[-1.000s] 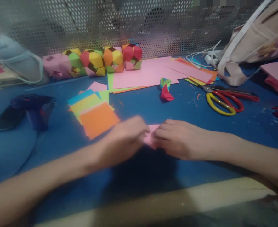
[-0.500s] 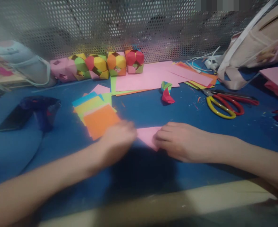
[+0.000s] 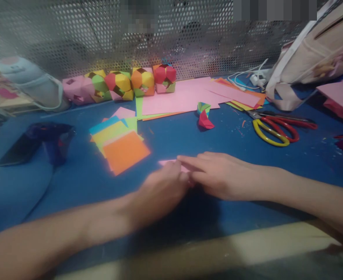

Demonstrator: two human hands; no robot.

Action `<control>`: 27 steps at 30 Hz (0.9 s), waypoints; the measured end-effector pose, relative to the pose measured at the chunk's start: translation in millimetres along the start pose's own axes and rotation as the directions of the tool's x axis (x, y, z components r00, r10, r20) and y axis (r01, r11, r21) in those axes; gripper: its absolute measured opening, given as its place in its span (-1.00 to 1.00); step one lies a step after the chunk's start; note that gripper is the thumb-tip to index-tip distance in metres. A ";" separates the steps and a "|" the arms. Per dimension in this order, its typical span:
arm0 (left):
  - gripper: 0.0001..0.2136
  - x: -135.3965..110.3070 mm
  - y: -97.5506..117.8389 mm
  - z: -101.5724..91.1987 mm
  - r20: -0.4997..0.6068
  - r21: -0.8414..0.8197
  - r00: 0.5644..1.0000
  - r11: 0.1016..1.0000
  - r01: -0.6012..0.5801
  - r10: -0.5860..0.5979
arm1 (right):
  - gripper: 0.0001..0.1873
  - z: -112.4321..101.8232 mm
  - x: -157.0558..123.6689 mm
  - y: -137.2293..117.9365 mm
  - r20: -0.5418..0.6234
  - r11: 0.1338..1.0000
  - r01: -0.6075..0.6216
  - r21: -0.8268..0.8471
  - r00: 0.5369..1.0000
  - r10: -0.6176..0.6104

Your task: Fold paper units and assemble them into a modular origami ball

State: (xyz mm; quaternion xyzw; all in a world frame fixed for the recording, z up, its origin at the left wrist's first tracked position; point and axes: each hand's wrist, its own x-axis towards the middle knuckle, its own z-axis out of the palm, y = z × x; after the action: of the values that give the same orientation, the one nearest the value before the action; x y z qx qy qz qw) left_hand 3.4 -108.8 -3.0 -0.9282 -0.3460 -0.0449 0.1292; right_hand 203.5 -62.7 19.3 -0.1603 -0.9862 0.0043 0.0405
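A small pink paper piece (image 3: 168,162) lies on the blue table top (image 3: 80,175) in front of me, mostly covered by both hands. My left hand (image 3: 159,192) is curled with its fingertips on the paper's near edge. My right hand (image 3: 218,175) lies over the paper from the right, fingers stretched flat and pressing it down. To the left sits a fanned stack of coloured paper squares (image 3: 119,144) with an orange one on top.
Several folded paper cubes (image 3: 121,83) line the perforated metal back wall. Large pink sheets (image 3: 185,97), a small folded piece (image 3: 204,116), scissors (image 3: 276,126), a bag (image 3: 314,58), a dark glue gun (image 3: 51,140) and a phone (image 3: 16,149) lie around.
My left hand went left off the pink paper, then came back onto it. The paper is now flatter and mostly hidden under both hands.
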 end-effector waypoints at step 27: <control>-0.72 18.5 -31.7 -2.4 0.027 -0.308 0.996 0.947 0.090 -0.085 | -0.79 -28.9 -7.0 30.6 0.125 0.824 -0.564 -0.051 0.815 0.565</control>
State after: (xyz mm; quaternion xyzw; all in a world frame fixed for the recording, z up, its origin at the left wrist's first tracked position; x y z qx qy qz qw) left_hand -3.3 -74.7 9.2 -0.9210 -0.3764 -0.0978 -0.0222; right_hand 222.1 -36.0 46.8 -0.4449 -0.8948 0.0213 -0.0301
